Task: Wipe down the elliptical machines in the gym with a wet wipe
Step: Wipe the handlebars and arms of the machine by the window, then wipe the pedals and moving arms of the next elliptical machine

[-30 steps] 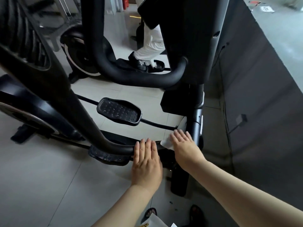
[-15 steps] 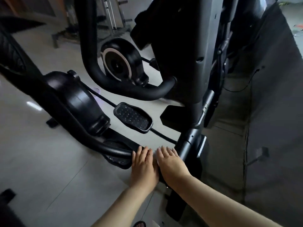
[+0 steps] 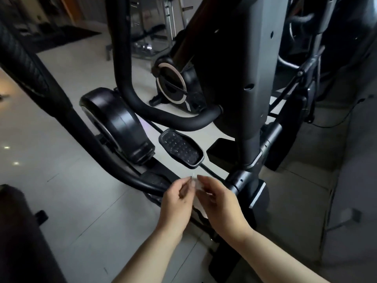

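Now both hands have lifted off the elliptical's lower rail (image 3: 130,178); left hand (image 3: 175,203) and right hand (image 3: 222,209) pinch the wet wipe (image 3: 196,188) just above it, probably refolding before wiping more

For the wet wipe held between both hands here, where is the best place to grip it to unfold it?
Probably at its top edge. The wet wipe hangs crumpled between the left hand and right hand, fingertips pinching the upper corners. Pinching those corners from each side and pulling apart should spread it flat.
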`<act>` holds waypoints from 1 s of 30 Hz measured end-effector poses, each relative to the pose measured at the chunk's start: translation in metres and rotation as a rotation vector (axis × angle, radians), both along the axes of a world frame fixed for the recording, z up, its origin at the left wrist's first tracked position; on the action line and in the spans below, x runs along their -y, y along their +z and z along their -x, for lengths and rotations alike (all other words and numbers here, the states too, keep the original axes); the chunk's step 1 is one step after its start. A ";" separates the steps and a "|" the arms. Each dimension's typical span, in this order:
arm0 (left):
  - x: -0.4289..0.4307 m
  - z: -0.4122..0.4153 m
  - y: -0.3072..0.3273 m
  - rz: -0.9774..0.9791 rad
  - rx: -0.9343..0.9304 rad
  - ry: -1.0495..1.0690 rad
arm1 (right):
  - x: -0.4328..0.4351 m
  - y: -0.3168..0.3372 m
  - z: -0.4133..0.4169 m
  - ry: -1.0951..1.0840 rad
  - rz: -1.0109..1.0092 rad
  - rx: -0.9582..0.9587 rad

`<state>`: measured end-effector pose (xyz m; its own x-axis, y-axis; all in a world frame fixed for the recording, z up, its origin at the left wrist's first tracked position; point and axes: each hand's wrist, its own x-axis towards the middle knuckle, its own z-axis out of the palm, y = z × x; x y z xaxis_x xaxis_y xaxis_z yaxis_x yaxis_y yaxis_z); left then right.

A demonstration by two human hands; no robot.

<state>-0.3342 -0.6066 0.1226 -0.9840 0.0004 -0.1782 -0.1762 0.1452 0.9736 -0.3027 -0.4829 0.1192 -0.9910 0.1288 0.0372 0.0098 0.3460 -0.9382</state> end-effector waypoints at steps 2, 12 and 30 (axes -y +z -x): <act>-0.006 0.002 0.014 -0.098 -0.006 -0.008 | -0.003 0.012 -0.002 -0.046 0.299 0.100; -0.055 0.019 0.026 -0.370 0.157 -0.012 | -0.055 0.045 0.006 -0.228 0.550 0.327; -0.201 0.021 0.043 -0.348 0.136 0.204 | -0.230 0.047 0.035 0.050 0.819 0.312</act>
